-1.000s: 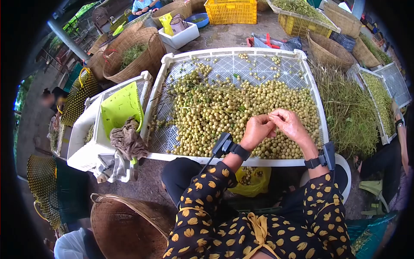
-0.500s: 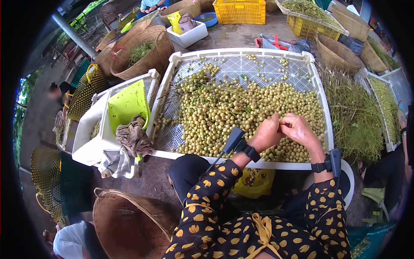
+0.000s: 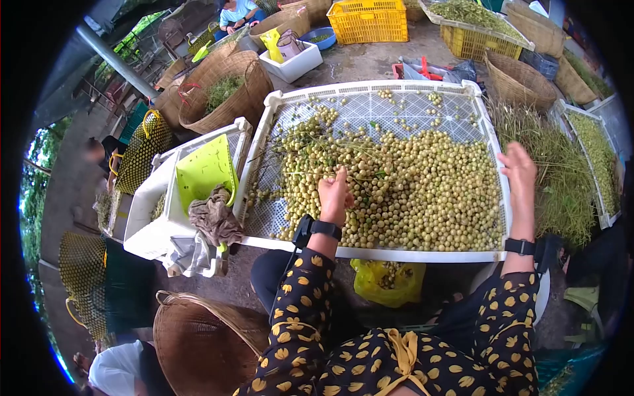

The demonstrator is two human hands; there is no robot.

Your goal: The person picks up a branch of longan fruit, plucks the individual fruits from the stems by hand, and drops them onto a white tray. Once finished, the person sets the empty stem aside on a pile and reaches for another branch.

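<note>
A white slatted plastic tray [image 3: 383,253] holds a broad heap of small round yellow-green fruits [image 3: 429,191], with thin stems and a few leaves mixed in on the left. My left hand [image 3: 335,196] is over the middle of the heap, fingers closed beside some thin stems; what they grip is hidden. At the tray's right rim, my right hand [image 3: 520,177] is raised near a pile of bare green stems [image 3: 548,171]. Its fingers are stretched out and slightly blurred, and I see nothing in them.
Left of the tray, a white box [image 3: 148,218] bears a lime-green scoop [image 3: 206,173] and a brown cloth [image 3: 214,216]. A wicker basket [image 3: 198,343] stands at lower left, a yellow bag [image 3: 389,284] under the tray. Yellow crates [image 3: 368,21] and a seated person [image 3: 239,14] are behind.
My hands, together over the fruits before, have parted. The left has moved left to the stemmed part of the heap; the right has moved right to the tray's edge and its fingers have opened.
</note>
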